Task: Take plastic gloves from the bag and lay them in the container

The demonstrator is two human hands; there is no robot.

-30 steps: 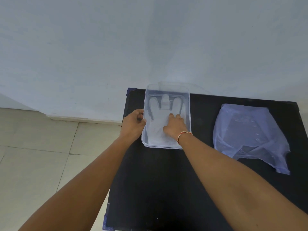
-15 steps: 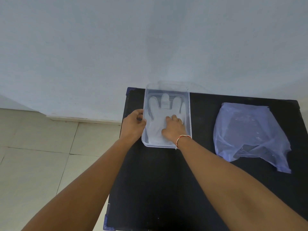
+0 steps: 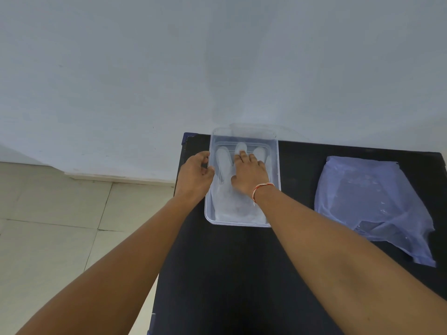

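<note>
My right hand [image 3: 250, 174] lies flat, fingers spread, on the translucent plastic glove [image 3: 232, 201] lengthwise in the clear rectangular container [image 3: 243, 222]; left hand [image 3: 196, 176] clamps the container's left rim.

Container [image 3: 275, 165] at far left end of tabletop [image 3: 242, 274], against wall [image 3: 217, 68]. Glove [image 3: 223, 163] flat inside, fingers toward wall. Right hand [image 3: 251, 174] on glove; left hand [image 3: 196, 175] at container's left rim. Bag [image 3: 367, 201] on tabletop, right of container, apart. Floor [image 3: 48, 226] left.
</note>
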